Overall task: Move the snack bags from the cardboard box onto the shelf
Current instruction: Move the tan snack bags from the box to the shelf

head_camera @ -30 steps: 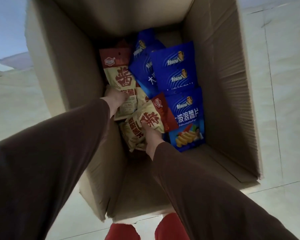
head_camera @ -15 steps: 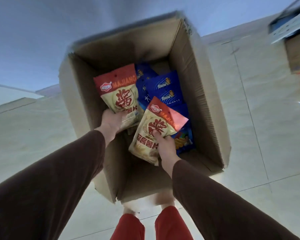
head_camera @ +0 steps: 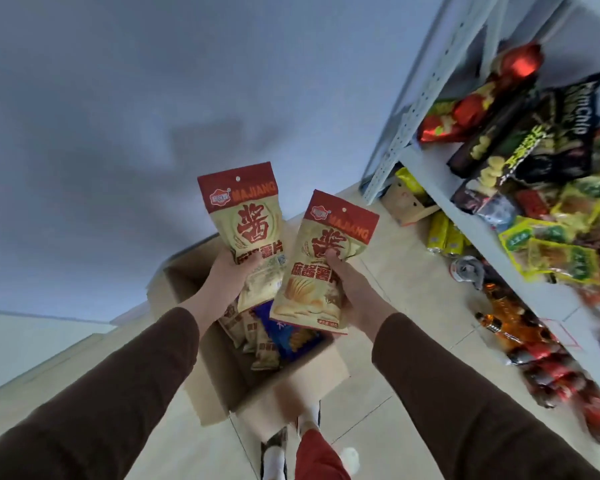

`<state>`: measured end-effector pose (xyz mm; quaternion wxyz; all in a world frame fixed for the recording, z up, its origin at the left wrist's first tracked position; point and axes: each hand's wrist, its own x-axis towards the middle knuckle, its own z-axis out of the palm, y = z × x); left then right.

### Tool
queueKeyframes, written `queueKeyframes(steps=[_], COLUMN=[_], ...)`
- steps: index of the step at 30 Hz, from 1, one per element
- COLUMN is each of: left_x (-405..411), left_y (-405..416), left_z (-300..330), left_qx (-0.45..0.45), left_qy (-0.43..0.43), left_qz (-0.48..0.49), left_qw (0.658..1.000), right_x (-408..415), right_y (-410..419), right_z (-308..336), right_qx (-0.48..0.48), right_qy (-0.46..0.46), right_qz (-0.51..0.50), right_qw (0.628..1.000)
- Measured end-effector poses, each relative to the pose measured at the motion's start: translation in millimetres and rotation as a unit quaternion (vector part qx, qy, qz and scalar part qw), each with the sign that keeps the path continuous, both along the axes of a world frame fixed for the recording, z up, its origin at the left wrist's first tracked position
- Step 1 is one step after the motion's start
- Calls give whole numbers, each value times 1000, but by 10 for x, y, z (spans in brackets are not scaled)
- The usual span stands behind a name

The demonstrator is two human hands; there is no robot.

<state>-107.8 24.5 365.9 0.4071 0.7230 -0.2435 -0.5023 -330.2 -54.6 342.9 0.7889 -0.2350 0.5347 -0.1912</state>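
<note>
Hands point(head_camera: 229, 275) around two snack bags point(head_camera: 243, 216)

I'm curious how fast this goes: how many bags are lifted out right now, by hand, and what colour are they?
Left hand: 1 red-and-cream MAJIANG chip bag.
Right hand: 1 red-and-cream MAJIANG chip bag.
Blue bags lifted: 0; one stays in the cardboard box.
Total lifted: 2.

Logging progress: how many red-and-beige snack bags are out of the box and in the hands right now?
2: one in the left hand, held up; one in the right hand, beside it. More lie in the cardboard box, partly hidden.
</note>
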Motion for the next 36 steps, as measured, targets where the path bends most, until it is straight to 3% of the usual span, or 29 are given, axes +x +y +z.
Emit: queueKeyframes(steps=[4, 14, 19, 27, 36], left_x=[-544, -2402, -3788, -6006, -7681], left_y=[-203, -758, -1233, -2080, -3090], left_z=[926, 2392, 2783, 3207, 3403], left_qx=[-60, -144, -200, -254, -236], left_qy=[-16, 25, 49, 50, 17], left_qz=[-85, -244, -311, -373, -407], left_qw=[994, 959, 928, 891, 882], right_x=[-487, -2556, -3935, -6141, -7498], right_y=[43, 535, 605, 405, -255], right_z=[854, 2257, 2733, 3209, 3340], right_qx=[-88, -176, -218, -291, -298], right_qy=[8, 62, 95, 216, 221], right_qz=[10, -195, -301, -352, -425], right_qw=[996, 963, 923, 863, 826])
